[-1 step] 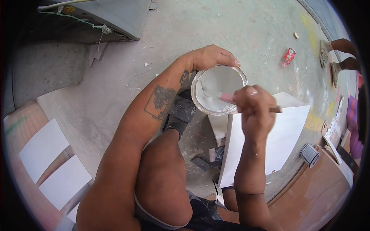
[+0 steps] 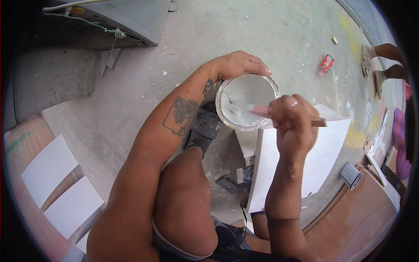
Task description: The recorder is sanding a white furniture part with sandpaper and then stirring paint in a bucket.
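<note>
A round bucket (image 2: 221, 114) with a paint-smeared rim stands tilted toward me, thick white paint (image 2: 251, 118) inside. My left hand (image 2: 243, 65) curls over its far rim, fingers closed against the edge. In my closed right hand (image 2: 294, 118) is a paintbrush (image 2: 260, 110) with a pinkish section below the grip. Its white-coated end dips into the bucket and is blurred by motion. The wooden end of its handle sticks out to the right of my fist. Below that hand lies a white panel (image 2: 325, 148), propped at a slant.
White boards (image 2: 50, 170) lie at the left. A grey metal cabinet (image 2: 131, 22) stands at the far left. Toward the right are a red-labelled bottle (image 2: 326, 65), a small can (image 2: 350, 175) and a brown board (image 2: 349, 218). Another person's feet (image 2: 379, 81) show at the right edge.
My right hand has shifted slightly to the right, drawing the paintbrush with it. My left hand and the bucket look the same.
</note>
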Action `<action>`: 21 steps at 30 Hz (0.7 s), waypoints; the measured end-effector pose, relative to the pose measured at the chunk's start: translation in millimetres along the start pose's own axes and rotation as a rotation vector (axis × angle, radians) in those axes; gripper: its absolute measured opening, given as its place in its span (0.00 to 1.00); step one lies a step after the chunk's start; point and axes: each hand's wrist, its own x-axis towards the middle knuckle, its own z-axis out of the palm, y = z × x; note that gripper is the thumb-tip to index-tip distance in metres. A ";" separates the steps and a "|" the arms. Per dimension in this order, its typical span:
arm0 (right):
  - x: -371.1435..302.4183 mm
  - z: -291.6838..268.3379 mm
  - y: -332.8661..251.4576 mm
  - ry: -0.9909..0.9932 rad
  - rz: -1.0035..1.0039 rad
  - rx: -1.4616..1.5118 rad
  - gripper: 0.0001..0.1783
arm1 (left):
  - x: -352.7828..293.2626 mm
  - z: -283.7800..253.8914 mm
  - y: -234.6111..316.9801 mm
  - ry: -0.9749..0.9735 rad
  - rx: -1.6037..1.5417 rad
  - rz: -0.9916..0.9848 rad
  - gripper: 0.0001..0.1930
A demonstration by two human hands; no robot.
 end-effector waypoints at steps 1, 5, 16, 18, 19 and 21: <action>2.6 -1.1 -4.1 0.015 -0.042 -0.021 0.19 | 0.8 1.9 2.1 -0.004 0.000 0.005 0.22; 20.6 5.0 30.7 0.112 -0.192 -0.099 0.19 | 5.0 5.1 2.9 0.030 0.044 0.054 0.19; -13.1 7.0 -10.1 0.049 -0.034 -0.113 0.19 | 2.5 1.5 4.1 0.006 0.058 0.018 0.23; -6.2 5.7 -9.9 0.044 -0.170 -0.090 0.18 | 1.4 3.2 6.1 0.010 0.067 -0.002 0.23; 0.3 6.3 -3.4 0.088 -0.181 -0.099 0.18 | 3.9 6.4 8.9 0.000 0.066 0.008 0.23; 12.9 13.4 31.3 0.160 -0.153 -0.173 0.18 | 2.8 6.8 10.0 0.029 0.148 0.048 0.22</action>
